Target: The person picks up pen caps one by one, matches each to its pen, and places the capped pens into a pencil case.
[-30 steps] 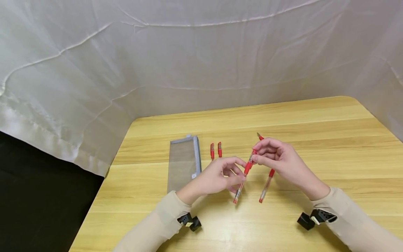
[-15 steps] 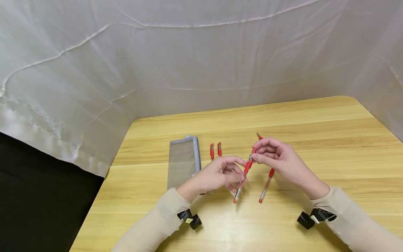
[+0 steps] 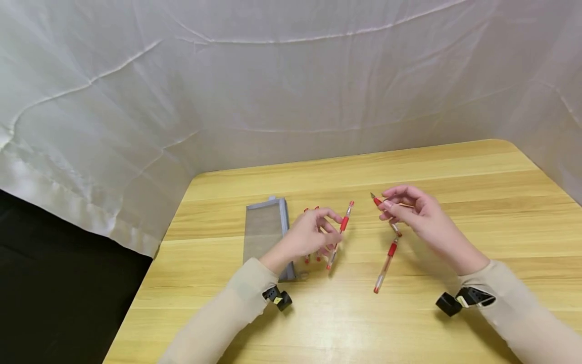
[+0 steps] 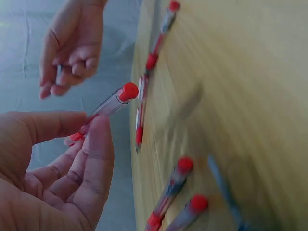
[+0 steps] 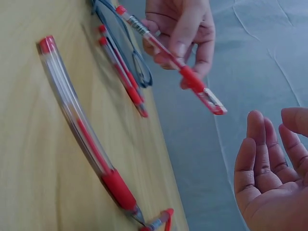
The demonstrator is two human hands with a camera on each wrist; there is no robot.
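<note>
Tabletop [image 3: 454,167]: pale wood-grain laminate with a rounded far-right corner. Creased white cloth [image 3: 291,76] hangs behind it and along both sides; dark area at near left.

Left hand [image 3: 309,237] pinches a capped red pen [image 3: 340,233] between thumb and fingers, clear barrel with red cap and grip, tilted off the surface. Just left of it lies a flat grey mesh pouch [image 3: 265,230] with a zipper edge. Two more capped red pens [image 5: 122,72] lie side by side between pouch and hand, partly hidden in the head view, plain in the right wrist view.

Right hand [image 3: 411,215]: fingers loosely spread and holding nothing; the right wrist view shows an open palm. Beside it an uncapped red pen [image 3: 387,258] lies on the tabletop, its cap [image 3: 376,200] just off the tip. In the left wrist view the held pen's red end cap is sharp while the wood is blurred.
</note>
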